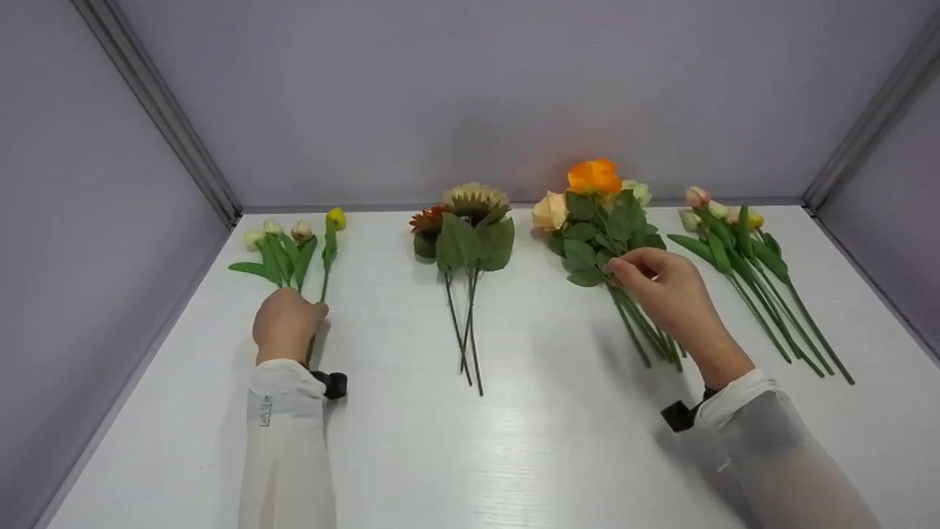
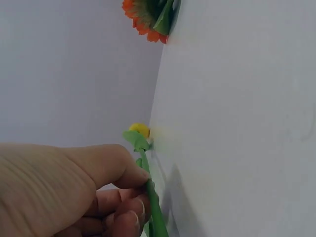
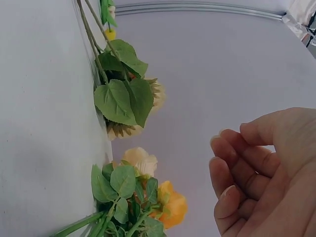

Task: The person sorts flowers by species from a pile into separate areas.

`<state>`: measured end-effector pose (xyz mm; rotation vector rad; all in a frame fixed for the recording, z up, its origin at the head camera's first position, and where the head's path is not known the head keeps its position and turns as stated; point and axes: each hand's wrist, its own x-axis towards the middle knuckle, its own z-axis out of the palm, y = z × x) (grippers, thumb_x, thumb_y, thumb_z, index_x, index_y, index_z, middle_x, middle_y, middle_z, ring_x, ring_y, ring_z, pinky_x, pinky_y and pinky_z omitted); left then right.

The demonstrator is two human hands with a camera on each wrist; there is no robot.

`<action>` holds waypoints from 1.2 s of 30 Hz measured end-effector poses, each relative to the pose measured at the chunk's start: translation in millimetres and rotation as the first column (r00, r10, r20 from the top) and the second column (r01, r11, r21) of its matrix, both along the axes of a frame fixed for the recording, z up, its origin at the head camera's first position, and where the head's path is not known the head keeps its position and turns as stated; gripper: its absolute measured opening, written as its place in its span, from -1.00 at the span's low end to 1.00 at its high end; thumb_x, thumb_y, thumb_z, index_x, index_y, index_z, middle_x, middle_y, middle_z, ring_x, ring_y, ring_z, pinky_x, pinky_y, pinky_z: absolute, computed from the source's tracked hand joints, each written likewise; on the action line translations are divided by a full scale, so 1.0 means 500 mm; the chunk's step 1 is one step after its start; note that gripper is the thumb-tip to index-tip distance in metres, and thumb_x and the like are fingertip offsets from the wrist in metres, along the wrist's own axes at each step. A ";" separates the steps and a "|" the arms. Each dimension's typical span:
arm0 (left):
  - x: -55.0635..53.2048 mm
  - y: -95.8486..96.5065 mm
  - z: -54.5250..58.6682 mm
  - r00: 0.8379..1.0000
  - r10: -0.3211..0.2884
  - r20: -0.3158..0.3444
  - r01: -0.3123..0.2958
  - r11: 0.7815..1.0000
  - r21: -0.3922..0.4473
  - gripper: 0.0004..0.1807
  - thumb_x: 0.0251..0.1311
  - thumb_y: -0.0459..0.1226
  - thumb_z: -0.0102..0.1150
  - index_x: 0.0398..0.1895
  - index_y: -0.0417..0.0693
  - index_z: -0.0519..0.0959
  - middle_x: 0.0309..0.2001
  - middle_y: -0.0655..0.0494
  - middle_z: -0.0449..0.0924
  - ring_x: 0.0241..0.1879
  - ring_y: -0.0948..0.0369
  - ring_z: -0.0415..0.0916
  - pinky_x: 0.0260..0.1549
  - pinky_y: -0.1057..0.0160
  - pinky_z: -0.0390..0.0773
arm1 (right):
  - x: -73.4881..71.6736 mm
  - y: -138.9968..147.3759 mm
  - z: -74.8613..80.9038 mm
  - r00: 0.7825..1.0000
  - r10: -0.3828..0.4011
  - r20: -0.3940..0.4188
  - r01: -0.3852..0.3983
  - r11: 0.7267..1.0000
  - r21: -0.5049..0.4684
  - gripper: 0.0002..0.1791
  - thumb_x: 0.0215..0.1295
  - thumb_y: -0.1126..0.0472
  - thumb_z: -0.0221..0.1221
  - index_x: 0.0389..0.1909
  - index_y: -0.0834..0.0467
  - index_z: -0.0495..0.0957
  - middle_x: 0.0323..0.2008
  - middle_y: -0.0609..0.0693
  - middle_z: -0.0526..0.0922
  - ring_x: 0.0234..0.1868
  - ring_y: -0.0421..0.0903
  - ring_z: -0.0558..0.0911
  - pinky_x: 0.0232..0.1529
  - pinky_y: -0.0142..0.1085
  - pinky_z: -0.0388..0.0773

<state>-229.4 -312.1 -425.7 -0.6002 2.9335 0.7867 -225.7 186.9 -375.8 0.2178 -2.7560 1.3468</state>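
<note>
In the head view my left hand [image 1: 288, 323] is at the left group of flowers. Its thumb and fingers pinch the green stem of a yellow tulip [image 1: 335, 219], as the left wrist view shows. Beside it several pale tulips [image 1: 272, 246] lie on the table, the lower ends of their stems hidden by the hand. My right hand [image 1: 664, 294] hangs over the rose bunch [image 1: 595, 228], which has orange, peach and whitish blooms. In the right wrist view that hand's fingers [image 3: 232, 158] are loosely bent, with nothing between them, apart from the roses.
Between the hands lie a cream sunflower [image 1: 476, 202] and a rust-orange flower [image 1: 427, 220], their stems crossing. More tulips [image 1: 734, 235] in mixed colours lie at the right. A grey-lilac panel [image 1: 499, 95] stands behind the white table [image 1: 411, 455], with side panels left and right.
</note>
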 end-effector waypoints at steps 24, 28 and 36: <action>0.014 0.236 0.139 0.883 -0.056 -0.467 0.386 0.654 0.651 -0.72 0.42 -0.20 0.27 0.03 -0.20 0.65 -0.16 -0.14 0.70 -0.33 0.05 0.67 -0.27 0.16 0.73 | 0.035 -0.004 0.015 0.991 -0.029 -0.130 0.004 0.981 -0.192 -0.62 0.44 -0.13 0.25 -0.03 0.08 0.74 -0.21 0.06 0.68 -0.26 -0.03 0.57 -0.33 -0.40 0.54; 0.048 0.337 0.137 0.845 -0.178 -0.505 0.516 0.522 0.679 -0.81 0.40 -0.23 0.29 -0.04 -0.15 0.67 -0.20 -0.09 0.71 -0.38 0.04 0.66 -0.30 0.11 0.73 | 0.051 -0.016 0.034 0.983 -0.015 -0.183 -0.044 0.949 -0.312 -0.69 0.44 -0.02 0.28 -0.02 0.11 0.76 -0.15 0.08 0.70 -0.18 0.02 0.61 -0.21 -0.39 0.59; 0.107 0.475 0.087 0.761 -0.416 -0.498 0.644 0.398 0.653 -0.87 0.41 -0.19 0.28 -0.11 -0.02 0.70 -0.24 0.08 0.74 -0.31 0.13 0.65 -0.27 0.18 0.67 | 0.077 -0.047 0.062 0.989 0.096 -0.109 -0.131 0.913 -0.387 -0.65 0.36 -0.01 0.36 -0.01 0.14 0.75 -0.10 0.08 0.75 -0.05 0.04 0.65 -0.03 -0.27 0.62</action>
